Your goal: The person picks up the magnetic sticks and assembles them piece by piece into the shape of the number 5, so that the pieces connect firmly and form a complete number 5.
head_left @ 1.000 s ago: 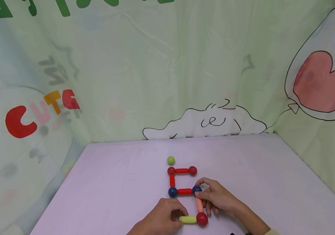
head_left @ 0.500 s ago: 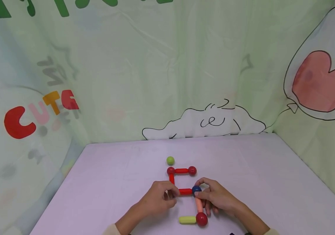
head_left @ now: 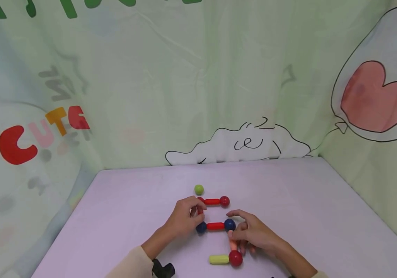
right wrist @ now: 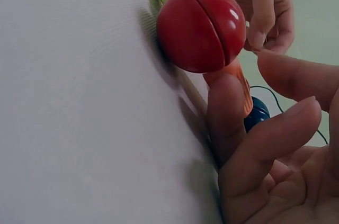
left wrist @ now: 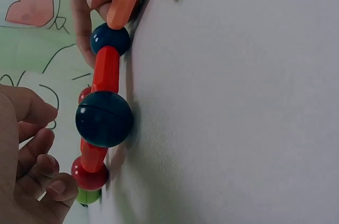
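Note:
A zigzag of rods and balls lies on the table. My left hand [head_left: 185, 217] hovers, fingers loosely bent, over its left side, near the left blue ball [head_left: 201, 227] and a partly covered red rod. In the left wrist view those fingertips are apart from the balls. A red rod [head_left: 215, 226] joins that ball to another blue ball [head_left: 230, 225]. My right hand [head_left: 256, 233] is beside this second ball and the salmon rod [head_left: 232, 244], its fingers spread; whether the thumb touches the rod I cannot tell. The rod meets a red ball [head_left: 235, 258], from which a yellow-green rod [head_left: 218, 259] points left.
At the far end, a red rod [head_left: 212, 201] leads to a red ball [head_left: 224, 201]. A loose-looking green ball [head_left: 199, 189] sits behind. The pale table [head_left: 132, 200] is backed by a printed curtain [head_left: 132, 85]. A black object [head_left: 163, 269] shows by the left sleeve.
My left hand has left the yellow-green rod and moved away from me to the far left part of the zigzag. My right fingers have come off the right blue ball.

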A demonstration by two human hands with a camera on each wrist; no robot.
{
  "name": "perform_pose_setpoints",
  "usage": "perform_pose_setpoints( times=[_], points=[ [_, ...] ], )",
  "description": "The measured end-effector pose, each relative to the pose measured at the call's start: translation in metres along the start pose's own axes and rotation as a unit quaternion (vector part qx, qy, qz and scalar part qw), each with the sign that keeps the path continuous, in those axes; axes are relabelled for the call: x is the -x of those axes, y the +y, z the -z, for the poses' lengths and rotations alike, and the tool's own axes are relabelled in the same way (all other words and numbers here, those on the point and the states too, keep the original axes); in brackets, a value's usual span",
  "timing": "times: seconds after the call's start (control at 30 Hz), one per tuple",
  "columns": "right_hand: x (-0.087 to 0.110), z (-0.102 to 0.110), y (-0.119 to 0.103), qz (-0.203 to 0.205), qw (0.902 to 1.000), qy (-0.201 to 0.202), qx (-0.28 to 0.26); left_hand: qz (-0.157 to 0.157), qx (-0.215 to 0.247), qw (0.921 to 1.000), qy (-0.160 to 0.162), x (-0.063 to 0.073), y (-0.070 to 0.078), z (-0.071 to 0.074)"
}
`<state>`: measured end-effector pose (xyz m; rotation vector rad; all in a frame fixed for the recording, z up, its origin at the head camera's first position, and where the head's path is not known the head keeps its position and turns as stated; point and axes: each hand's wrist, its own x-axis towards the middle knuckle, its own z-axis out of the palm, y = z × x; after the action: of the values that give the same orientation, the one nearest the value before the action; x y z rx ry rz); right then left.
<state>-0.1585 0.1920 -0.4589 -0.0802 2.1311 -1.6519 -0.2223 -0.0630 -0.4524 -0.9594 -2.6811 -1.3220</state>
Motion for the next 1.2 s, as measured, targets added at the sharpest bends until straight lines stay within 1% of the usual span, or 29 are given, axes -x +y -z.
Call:
perform_pose_setpoints(
  times=[0.1,0.23,0.3,0.37,0.43,0.5,0.57,0.7,0.83,1.0,1.2],
  points=[
    [0.002,-0.001,0.0,0.015,0.9998,-0.013,-0.004,0.016,-0.017,0.9993,0.03,-0.008,-0.006,0.0],
    [0.007,0.004,0.001,0.03,0.9989,-0.036,0.003,0.048,-0.027,0.9952,0.082,-0.026,-0.015,-0.004],
    [0.009,0.007,0.001,0.029,0.9985,-0.045,0.011,0.067,-0.029,0.9921,0.103,-0.035,-0.021,-0.007],
    [0.01,0.008,0.001,0.023,0.9981,-0.053,0.021,0.086,-0.037,0.9892,0.113,-0.043,-0.027,-0.009],
    [0.009,0.008,0.0,0.016,0.9978,-0.058,0.028,0.108,-0.048,0.9864,0.114,-0.05,-0.031,-0.009],
    [0.009,0.008,0.0,0.008,0.9977,-0.059,0.034,0.121,-0.057,0.9846,0.112,-0.055,-0.034,-0.009],
    [0.008,0.007,-0.001,0.003,0.9976,-0.059,0.036,0.131,-0.061,0.9842,0.102,-0.059,-0.035,-0.008],
    [0.005,0.005,-0.001,-0.003,0.9976,-0.061,0.033,0.138,-0.069,0.9853,0.074,-0.064,-0.038,-0.009],
    [0.005,0.005,0.001,-0.004,0.9977,-0.061,0.029,0.144,-0.074,0.9858,0.046,-0.069,-0.039,-0.013],
    [0.005,0.006,0.002,0.002,0.9975,-0.07,0.015,0.151,-0.067,0.9852,0.044,-0.072,-0.04,-0.015],
    [0.005,0.009,0.002,0.005,0.9969,-0.079,0.007,0.163,-0.054,0.9841,0.044,-0.077,-0.039,-0.012]
  ],
)
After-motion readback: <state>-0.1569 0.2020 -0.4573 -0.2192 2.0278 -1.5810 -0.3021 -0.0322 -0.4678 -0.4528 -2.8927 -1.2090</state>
